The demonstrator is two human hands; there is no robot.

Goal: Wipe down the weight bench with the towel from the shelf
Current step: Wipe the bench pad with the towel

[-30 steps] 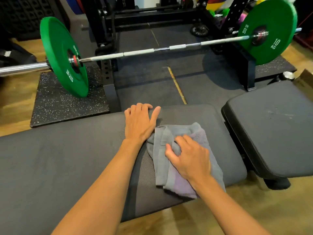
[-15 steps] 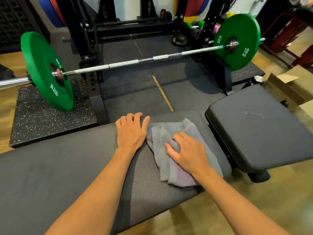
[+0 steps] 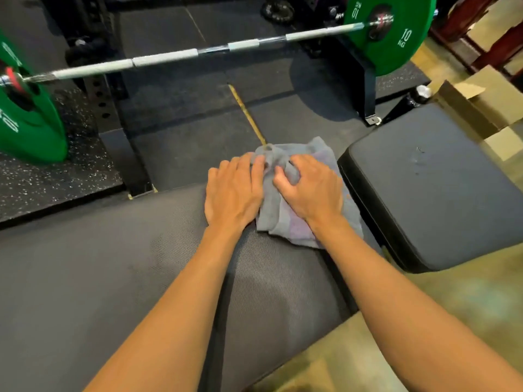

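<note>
The left hand (image 3: 232, 190) lay flat at the far edge of the weight bench (image 3: 113, 264), beside the gray towel (image 3: 283, 222). The right hand (image 3: 308, 188) sat on top of it, fingers (image 3: 300, 162) curled into the bunched cloth. A separate seat pad (image 3: 424, 193) stood just to the right. Beyond, on the floor mats, was a barbell (image 3: 169, 56) with green plates (image 3: 396, 38).

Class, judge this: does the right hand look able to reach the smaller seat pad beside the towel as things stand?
Probably yes. The right hand grips the towel, and the seat pad lies just to its right, with nothing standing between them.
</note>
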